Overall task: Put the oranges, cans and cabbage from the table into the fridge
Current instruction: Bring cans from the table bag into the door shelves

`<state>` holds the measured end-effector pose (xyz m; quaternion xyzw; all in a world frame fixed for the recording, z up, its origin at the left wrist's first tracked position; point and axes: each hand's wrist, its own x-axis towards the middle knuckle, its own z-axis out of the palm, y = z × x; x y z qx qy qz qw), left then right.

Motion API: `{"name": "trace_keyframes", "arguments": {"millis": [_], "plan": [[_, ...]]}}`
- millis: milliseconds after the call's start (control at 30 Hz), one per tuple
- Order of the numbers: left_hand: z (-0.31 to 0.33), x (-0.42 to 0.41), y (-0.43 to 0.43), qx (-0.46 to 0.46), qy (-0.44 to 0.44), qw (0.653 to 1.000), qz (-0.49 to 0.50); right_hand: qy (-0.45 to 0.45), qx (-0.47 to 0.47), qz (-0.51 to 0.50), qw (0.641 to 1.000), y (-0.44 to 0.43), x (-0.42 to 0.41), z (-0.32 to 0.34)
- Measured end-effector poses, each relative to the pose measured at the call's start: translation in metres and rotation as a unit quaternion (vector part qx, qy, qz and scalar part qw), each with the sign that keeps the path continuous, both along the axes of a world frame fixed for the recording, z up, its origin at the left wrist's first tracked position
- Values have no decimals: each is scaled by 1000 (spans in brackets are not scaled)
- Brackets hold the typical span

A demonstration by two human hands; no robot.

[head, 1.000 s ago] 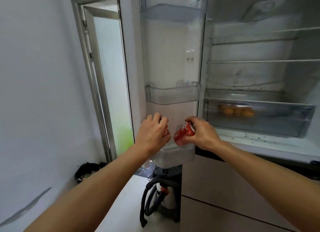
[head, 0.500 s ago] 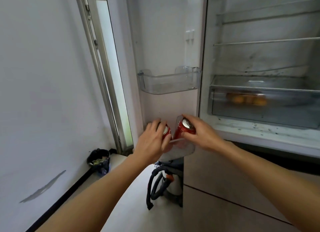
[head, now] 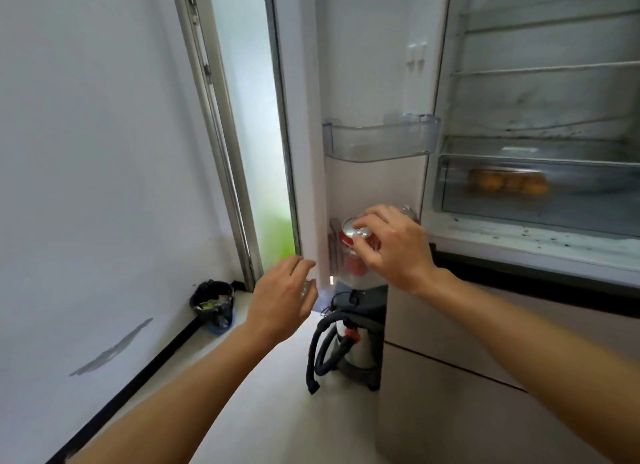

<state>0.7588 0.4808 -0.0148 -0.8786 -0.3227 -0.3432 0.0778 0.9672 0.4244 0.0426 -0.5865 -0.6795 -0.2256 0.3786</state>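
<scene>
From my feed, a small dark waste bin (head: pixel 212 302) sat on the floor by the white wall at far left. Next came the left hand (head: pixel 282 302), palm down in mid-air in front of the open fridge door (head: pixel 374 65), its fingers (head: pixel 304 266) loosely spread and holding nothing. Below it a vacuum cleaner (head: pixel 349 346) with a ribbed black hose stood on the floor. A red can (head: pixel 353 237) with a silver top stood upright in the clear plastic lower door bin (head: pixel 346 273); I could read no lettering on it. The right hand (head: pixel 394 247) reached over it, fingers curled onto the can's top and side. A second can (head: pixel 407 210) barely showed behind that hand. Above hung a clear, rounded door shelf (head: pixel 381 141). At right, the oranges (head: pixel 505 183) lay blurred behind the translucent front of the crisper drawer (head: pixel 554 200).
</scene>
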Motion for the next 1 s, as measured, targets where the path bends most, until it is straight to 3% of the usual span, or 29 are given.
{"name": "trace_keyframes", "arguments": {"millis": [233, 433, 667, 1000], "plan": [[-14, -177, -26, -61, 86, 989, 105, 23, -108, 89, 990, 14, -179, -27], [-34, -357, -58, -126, 89, 962, 225, -14, -164, 180, 970, 22, -356, -64], [-63, -545, -116, -186, 96, 894, 397, -76, -216, 306, 924, 29, -546, -95], [-103, -742, -151, -247, 72, 793, 552, -131, -262, 446, 846, 70, -783, -147]]}}
